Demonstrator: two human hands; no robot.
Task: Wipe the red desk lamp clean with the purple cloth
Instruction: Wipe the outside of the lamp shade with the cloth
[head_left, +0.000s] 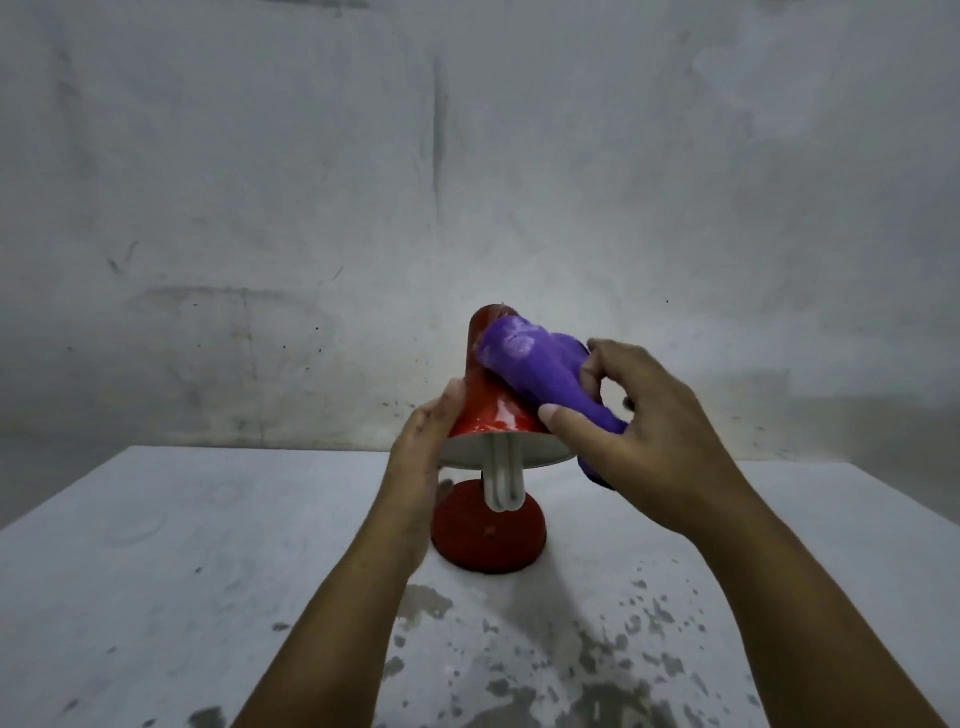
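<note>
Lamp (491, 415) stands mid-table (156, 571), shade tilted toward the camera, white bulb (501, 480) poking out below the rim. Left hand (421, 467) cups the shade's left edge, fingers flat against it. Right hand (639, 431) pinches the bunched cloth (530, 369), pressing it on the shade's upper right. Shade looks like glossy thin metal: light, slippery, probably pivots on its neck, so bracing at the rim makes sense. Bulb is fragile; keep fingers off it. Cloth is soft and conforms well. Round base (488, 535) looks heavy enough to stay put.
</note>
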